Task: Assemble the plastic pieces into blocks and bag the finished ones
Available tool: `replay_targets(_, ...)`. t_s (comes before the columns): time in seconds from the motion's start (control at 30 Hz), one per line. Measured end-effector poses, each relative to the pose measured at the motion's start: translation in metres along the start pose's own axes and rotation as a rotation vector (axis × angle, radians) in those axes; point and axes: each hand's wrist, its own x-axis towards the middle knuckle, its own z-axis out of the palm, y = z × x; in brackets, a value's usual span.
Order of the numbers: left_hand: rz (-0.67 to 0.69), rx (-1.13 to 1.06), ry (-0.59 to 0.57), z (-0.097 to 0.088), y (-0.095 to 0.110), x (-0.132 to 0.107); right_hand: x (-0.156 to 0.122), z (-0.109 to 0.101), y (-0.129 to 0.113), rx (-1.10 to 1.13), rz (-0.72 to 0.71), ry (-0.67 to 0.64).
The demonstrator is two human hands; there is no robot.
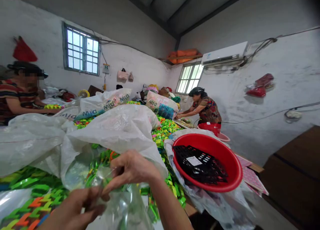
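Note:
Both hands meet at the lower middle, over a heap of small plastic pieces. Between them hangs a clear plastic bag (125,205), its upper edge pinched by my left hand (83,203) and my right hand (131,168). The fingertips of the two hands nearly touch on the film. Behind them, green and orange plastic pieces (107,156) show in the mouth of a large white woven sack (117,130). More interlocking green, orange and yellow pieces (32,206) lie at the lower left. What is inside the clear bag, if anything, is hard to make out.
A red basin (236,170) holding black perforated plastic sheets (200,163) stands to my right. Printed filled sacks (163,105) lie further back on the heap. One person (207,108) works at the far right, another (17,97) at the left. Brown cardboard (295,176) stands at the right edge.

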Motion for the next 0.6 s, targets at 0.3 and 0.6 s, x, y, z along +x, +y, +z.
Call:
replay_targets(0.3, -0.003, 0.209, 0.305, -0.005, 0.008, 0.026, 0.013, -0.043, 0.035, -0.361, 0.148, 0.207)
replay_targets(0.6, -0.296, -0.203, 0.306, -0.003, 0.013, 0.035, -0.016, 0.038, 0.013, -0.658, 0.010, 0.407)
